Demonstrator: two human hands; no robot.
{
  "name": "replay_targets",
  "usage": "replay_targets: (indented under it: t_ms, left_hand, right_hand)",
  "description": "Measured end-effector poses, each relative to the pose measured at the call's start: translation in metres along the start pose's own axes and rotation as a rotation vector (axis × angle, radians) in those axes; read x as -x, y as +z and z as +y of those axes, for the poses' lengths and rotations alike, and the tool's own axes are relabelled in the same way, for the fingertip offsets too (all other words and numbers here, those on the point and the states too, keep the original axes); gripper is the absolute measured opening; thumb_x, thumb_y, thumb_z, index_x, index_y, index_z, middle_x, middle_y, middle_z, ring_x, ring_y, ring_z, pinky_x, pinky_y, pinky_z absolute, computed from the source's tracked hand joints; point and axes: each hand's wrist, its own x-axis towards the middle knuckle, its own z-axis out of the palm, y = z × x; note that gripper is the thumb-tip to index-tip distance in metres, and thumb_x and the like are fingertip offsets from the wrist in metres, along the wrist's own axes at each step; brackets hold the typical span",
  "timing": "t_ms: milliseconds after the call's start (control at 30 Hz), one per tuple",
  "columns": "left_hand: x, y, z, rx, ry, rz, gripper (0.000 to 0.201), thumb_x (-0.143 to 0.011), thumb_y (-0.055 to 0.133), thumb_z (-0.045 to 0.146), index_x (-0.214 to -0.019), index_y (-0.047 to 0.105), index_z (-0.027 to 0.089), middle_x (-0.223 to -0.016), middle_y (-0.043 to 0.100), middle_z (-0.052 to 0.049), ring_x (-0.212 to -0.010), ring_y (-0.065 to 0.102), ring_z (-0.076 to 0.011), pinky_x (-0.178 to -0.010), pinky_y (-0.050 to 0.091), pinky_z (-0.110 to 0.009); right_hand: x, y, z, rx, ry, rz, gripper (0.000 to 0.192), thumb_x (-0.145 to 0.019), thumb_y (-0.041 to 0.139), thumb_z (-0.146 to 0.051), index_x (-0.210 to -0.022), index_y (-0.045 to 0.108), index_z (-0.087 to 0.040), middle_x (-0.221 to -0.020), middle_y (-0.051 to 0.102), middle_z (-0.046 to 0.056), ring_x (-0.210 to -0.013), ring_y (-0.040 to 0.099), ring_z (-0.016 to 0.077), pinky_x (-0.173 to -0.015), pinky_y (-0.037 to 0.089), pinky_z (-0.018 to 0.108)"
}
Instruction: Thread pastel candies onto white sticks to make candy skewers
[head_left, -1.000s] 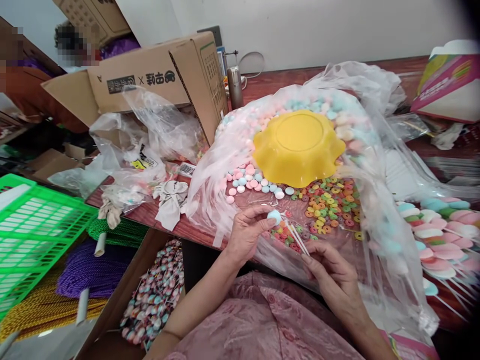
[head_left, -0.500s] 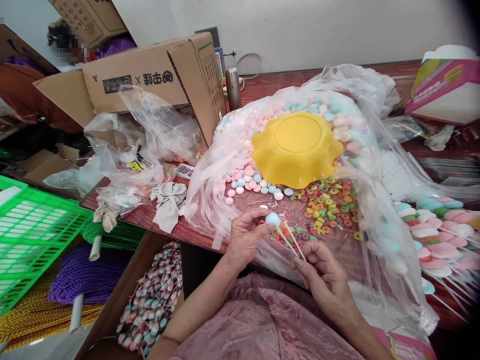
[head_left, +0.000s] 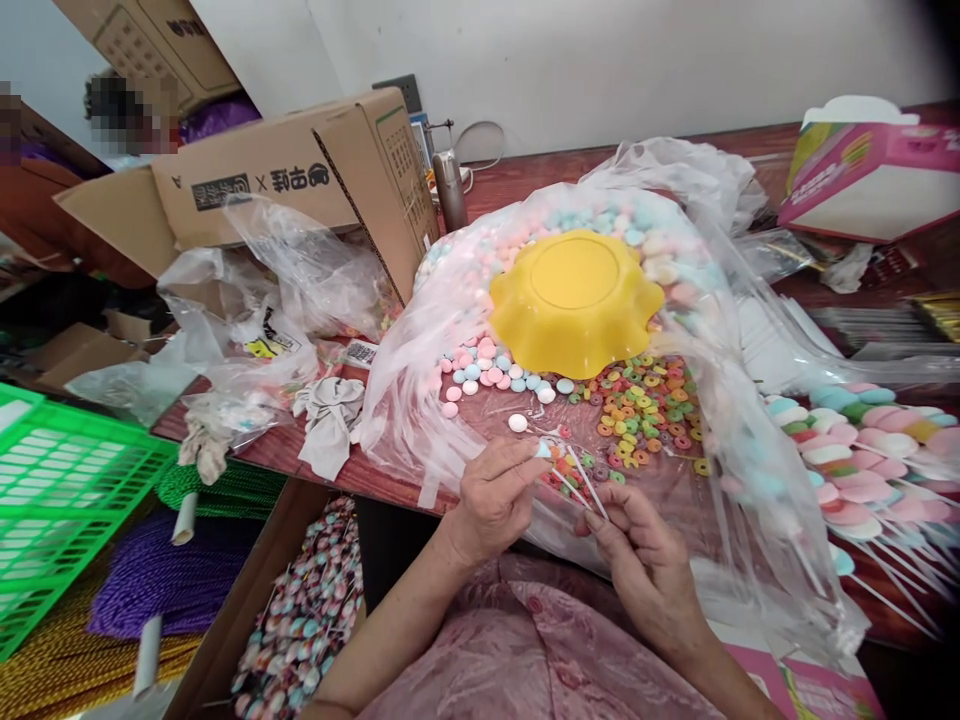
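Observation:
In the head view my left hand pinches a small pale blue round sweet, like a marshmallow, between thumb and fingers. My right hand is closed on the lower ends of two thin white sticks. One stick reaches up toward the blue sweet; whether it enters the sweet is hidden by my fingers. The other stick's upper end is bare. Just beyond my left hand lies a white round sweet. Colourful ring gummies are spread beyond my hands, beside pink, blue and white sweets.
A wavy yellow bowl rests upside down among sweets on clear plastic sheeting. Finished-looking sweet skewers lie at right. An open carton stands left, a green crate below it. Another person is at far left.
My left hand has dipped and turned, so its fingers now cover more of the blue sweet. The white sweet beyond it shows fully. The whole view has shifted slightly.

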Motion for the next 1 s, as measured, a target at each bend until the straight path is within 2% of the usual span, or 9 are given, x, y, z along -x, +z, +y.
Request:
replay_targets:
  t_ms: [100, 267, 367, 533, 633, 733, 833, 933, 1000]
  left_hand:
    - [0.004, 0.005, -0.001, -0.027, 0.098, -0.007, 0.031, -0.086, 0.055, 0.006, -0.102, 0.075, 0.022, -0.102, 0.077, -0.011, -0.094, 0.073, -0.0216, -0.083, 0.061, -0.038]
    - [0.007, 0.016, 0.002, -0.028, 0.091, 0.001, 0.029, -0.088, 0.052, 0.009, -0.102, 0.074, 0.021, -0.103, 0.076, -0.012, -0.091, 0.073, -0.0217, -0.079, 0.061, -0.037]
    - [0.009, 0.023, 0.005, -0.009, 0.112, -0.022, 0.030, -0.087, 0.051, 0.011, -0.103, 0.074, 0.021, -0.104, 0.076, -0.014, -0.092, 0.074, -0.0227, -0.080, 0.062, -0.037]
    - [0.016, 0.036, 0.006, 0.027, 0.174, -0.028, 0.029, -0.086, 0.050, 0.011, -0.104, 0.072, 0.017, -0.110, 0.074, -0.017, -0.093, 0.074, -0.0228, -0.080, 0.062, -0.034]
    - [0.016, 0.044, 0.008, -0.014, 0.254, -0.041, 0.029, -0.086, 0.049, 0.010, -0.105, 0.070, 0.016, -0.112, 0.073, -0.016, -0.095, 0.073, -0.0223, -0.080, 0.061, -0.034]
    - [0.011, 0.042, 0.008, 0.047, 0.307, -0.021, 0.031, -0.085, 0.050, 0.007, -0.112, 0.065, 0.012, -0.114, 0.072, -0.017, -0.102, 0.072, -0.0216, -0.084, 0.061, -0.032]
    - [-0.002, 0.026, -0.002, 0.079, 0.244, -0.040, 0.039, -0.088, 0.050, 0.006, -0.125, 0.058, 0.015, -0.119, 0.070, -0.015, -0.115, 0.067, -0.0208, -0.093, 0.059, -0.034]
    - [-0.021, 0.005, -0.025, -0.138, 0.062, -0.012, 0.031, -0.092, 0.050, 0.011, -0.120, 0.061, 0.018, -0.115, 0.070, -0.012, -0.109, 0.067, -0.0209, -0.093, 0.059, -0.037]
    - [-0.033, -0.002, -0.042, -0.337, -0.056, -0.192, 0.022, -0.092, 0.053, 0.015, -0.108, 0.067, 0.017, -0.103, 0.070, -0.011, -0.098, 0.066, -0.0230, -0.088, 0.058, -0.041]
  right_hand:
    - [0.000, -0.001, 0.003, 0.032, -0.039, 0.018, 0.014, -0.096, 0.053, -0.035, -0.100, 0.058, -0.023, -0.075, 0.068, 0.001, -0.063, 0.062, 0.0142, -0.057, 0.045, 0.024]
    - [0.001, 0.005, 0.019, -0.024, -0.040, 0.043, 0.016, -0.094, 0.058, -0.035, -0.106, 0.058, -0.024, -0.082, 0.072, 0.003, -0.071, 0.068, 0.0160, -0.066, 0.052, 0.025]
    - [-0.001, 0.009, 0.021, -0.105, -0.034, 0.051, 0.017, -0.092, 0.061, -0.035, -0.104, 0.058, -0.024, -0.080, 0.072, 0.003, -0.069, 0.069, 0.0163, -0.064, 0.054, 0.025]
    - [-0.006, 0.011, 0.016, -0.194, 0.001, 0.140, 0.019, -0.090, 0.065, -0.037, -0.101, 0.057, -0.023, -0.077, 0.070, 0.002, -0.066, 0.067, 0.0146, -0.061, 0.053, 0.023]
    - [-0.011, 0.013, 0.017, -0.209, -0.051, 0.177, 0.020, -0.089, 0.066, -0.038, -0.100, 0.058, -0.023, -0.077, 0.069, 0.001, -0.065, 0.065, 0.0131, -0.060, 0.053, 0.021]
    - [-0.014, 0.007, 0.024, -0.187, -0.073, 0.215, 0.021, -0.089, 0.066, -0.038, -0.099, 0.058, -0.022, -0.079, 0.068, 0.001, -0.065, 0.065, 0.0130, -0.061, 0.054, 0.022]
    - [-0.014, -0.012, 0.033, -0.059, -0.055, 0.329, 0.024, -0.086, 0.070, -0.038, -0.099, 0.060, -0.021, -0.074, 0.067, 0.001, -0.058, 0.061, 0.0129, -0.054, 0.050, 0.023]
    - [-0.012, -0.037, 0.038, 0.044, -0.047, 0.429, 0.025, -0.086, 0.070, -0.039, -0.099, 0.062, -0.020, -0.062, 0.061, -0.003, -0.049, 0.052, 0.0109, -0.047, 0.043, 0.022]
    - [-0.010, -0.050, 0.038, 0.031, -0.049, 0.446, 0.022, -0.087, 0.068, -0.040, -0.097, 0.062, -0.021, -0.059, 0.058, -0.004, -0.049, 0.051, 0.0111, -0.048, 0.044, 0.022]
